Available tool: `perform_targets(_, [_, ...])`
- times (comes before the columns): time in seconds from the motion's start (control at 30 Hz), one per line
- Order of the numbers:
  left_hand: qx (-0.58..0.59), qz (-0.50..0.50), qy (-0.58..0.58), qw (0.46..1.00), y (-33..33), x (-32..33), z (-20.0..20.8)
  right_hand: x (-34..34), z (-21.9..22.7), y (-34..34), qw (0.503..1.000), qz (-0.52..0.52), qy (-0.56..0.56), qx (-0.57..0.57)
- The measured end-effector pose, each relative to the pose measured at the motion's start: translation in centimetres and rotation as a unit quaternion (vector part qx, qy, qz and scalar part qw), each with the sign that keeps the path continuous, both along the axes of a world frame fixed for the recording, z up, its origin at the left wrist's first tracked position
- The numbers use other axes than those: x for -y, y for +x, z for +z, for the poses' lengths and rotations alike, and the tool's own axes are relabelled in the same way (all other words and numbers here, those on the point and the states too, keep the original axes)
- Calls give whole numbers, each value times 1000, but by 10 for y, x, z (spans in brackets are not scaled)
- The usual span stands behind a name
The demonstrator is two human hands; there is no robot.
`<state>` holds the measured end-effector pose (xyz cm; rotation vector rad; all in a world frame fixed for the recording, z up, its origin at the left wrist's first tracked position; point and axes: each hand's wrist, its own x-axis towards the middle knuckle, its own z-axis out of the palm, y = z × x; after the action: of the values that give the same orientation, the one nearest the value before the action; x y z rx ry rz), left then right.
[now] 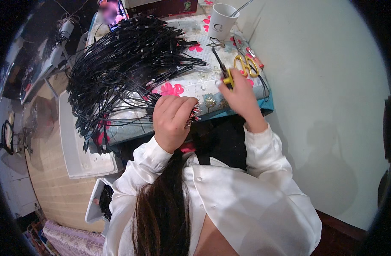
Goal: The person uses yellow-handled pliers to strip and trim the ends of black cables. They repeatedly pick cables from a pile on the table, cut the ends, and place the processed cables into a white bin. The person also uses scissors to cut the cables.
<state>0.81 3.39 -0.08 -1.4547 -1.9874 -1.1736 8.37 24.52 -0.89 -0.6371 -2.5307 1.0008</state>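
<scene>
Clasping black cables (149,101) in the left hand (173,120), wire ends (196,112) pointing right, and gripping yellow-handled pliers (224,71) in the right hand (239,96), far-right of those ends.

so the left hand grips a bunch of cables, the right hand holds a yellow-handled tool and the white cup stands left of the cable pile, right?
Not quite: the head view shows the white cup standing right of the cable pile. The left hand does grip a bunch of cables and the right hand a yellow-handled tool.
</scene>
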Motion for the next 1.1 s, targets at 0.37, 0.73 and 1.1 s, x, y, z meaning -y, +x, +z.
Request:
perform_targets(0.37, [3, 13, -17, 1000, -3, -3, 3, -25, -5, -58, 992, 58, 76, -81])
perform_targets(0.73, [-4, 19, -17, 1000, -4, -7, 3, -20, -2, -51, 984, 74, -108, -122])
perform_targets(1.1, [20, 10, -35, 999, -2, -2, 1, -16, 1, -76, 994, 25, 82, -74])
